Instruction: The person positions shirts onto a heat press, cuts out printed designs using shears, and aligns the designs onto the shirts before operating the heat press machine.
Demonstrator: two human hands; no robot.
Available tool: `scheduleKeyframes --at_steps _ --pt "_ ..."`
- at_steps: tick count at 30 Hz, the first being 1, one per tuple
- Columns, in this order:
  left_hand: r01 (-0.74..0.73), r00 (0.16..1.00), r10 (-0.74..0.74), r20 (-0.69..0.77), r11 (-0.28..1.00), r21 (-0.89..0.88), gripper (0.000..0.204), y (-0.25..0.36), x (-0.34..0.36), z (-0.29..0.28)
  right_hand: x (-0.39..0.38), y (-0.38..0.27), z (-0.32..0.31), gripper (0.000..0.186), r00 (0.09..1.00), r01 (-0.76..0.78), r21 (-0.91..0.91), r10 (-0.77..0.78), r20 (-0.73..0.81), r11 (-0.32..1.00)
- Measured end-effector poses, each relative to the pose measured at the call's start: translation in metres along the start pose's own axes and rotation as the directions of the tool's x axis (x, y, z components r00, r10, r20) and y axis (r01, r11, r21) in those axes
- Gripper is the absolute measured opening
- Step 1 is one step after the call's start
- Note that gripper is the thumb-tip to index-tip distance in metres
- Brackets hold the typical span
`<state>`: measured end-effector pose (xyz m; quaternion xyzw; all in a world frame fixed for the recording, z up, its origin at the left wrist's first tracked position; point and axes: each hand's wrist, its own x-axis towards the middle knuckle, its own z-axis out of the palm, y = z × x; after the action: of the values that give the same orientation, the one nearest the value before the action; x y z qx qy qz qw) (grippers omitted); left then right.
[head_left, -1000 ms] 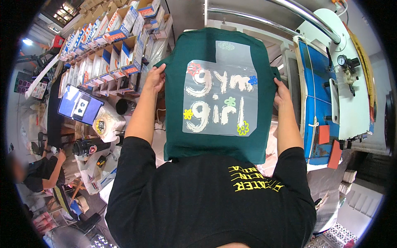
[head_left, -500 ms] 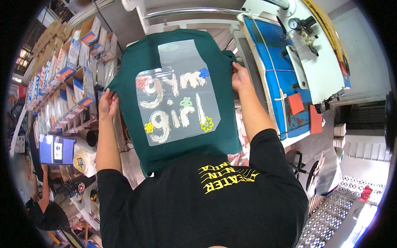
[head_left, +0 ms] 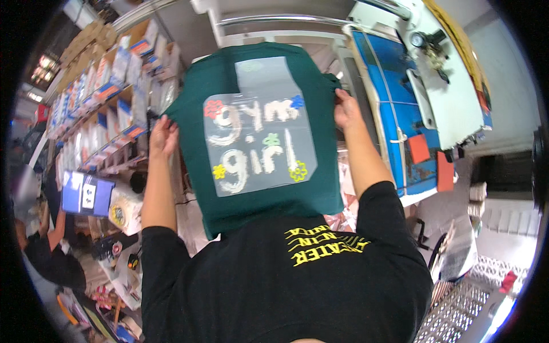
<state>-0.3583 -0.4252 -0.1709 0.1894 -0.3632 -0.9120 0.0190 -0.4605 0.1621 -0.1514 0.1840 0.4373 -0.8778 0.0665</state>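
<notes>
A dark green T-shirt (head_left: 269, 208) lies spread out in front of me, its lower hem towards my body. On it rests a translucent transfer film (head_left: 257, 137) with white brush-style lettering and small red, blue, green and yellow flowers. A narrower piece of film (head_left: 263, 74) extends from its top towards the far end. At the shirt's left edge, my left hand (head_left: 163, 137) has its fingers closed on the fabric. My right hand (head_left: 346, 108) pinches the right edge near the sleeve. Both grips sit at about the same height, away from the film.
Shelves of cardboard boxes (head_left: 106, 97) line the left side, with a blue-purple box (head_left: 87, 193) nearer. A co-worker in black (head_left: 51, 257) is at lower left. On the right stand a blue-covered board (head_left: 389, 114) tied with cord and a white machine (head_left: 457, 86) with a gauge. A metal bar (head_left: 286, 19) crosses the far end.
The whole view has shifted, so the scene sits further right in the picture. Both hands keep their hold on the shirt's edges, and the film stays in place on it.
</notes>
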Motion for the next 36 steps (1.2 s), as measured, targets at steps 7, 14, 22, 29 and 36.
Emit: scheduleKeyframes --at_steps 7,14,22,29,36 --pt "-0.055 0.997 0.055 -0.052 0.998 0.009 0.021 -0.001 -0.012 0.008 -0.032 -0.004 0.03 0.028 0.997 -0.023 -0.045 0.019 -0.069 0.999" --pt "-0.261 0.834 0.537 0.13 0.175 0.949 0.031 -0.028 -0.061 0.03 -0.081 0.015 0.032 0.037 0.836 0.287 -0.952 -0.514 0.195 0.107" --pt "-0.596 0.728 0.257 0.636 -0.221 0.772 0.036 -0.074 -0.184 0.075 -0.232 0.067 0.041 0.049 0.69 0.598 -0.716 -0.224 0.689 -0.361" --pt "-0.593 0.728 0.242 0.641 -0.246 0.767 0.037 -0.075 -0.182 0.074 -0.234 0.071 0.039 0.049 0.68 0.584 -0.707 -0.235 0.695 -0.399" --pt "-0.59 0.727 0.25 0.64 -0.249 0.768 0.036 -0.077 -0.183 0.073 -0.233 0.072 0.039 0.049 0.672 0.588 -0.703 -0.243 0.7 -0.4"
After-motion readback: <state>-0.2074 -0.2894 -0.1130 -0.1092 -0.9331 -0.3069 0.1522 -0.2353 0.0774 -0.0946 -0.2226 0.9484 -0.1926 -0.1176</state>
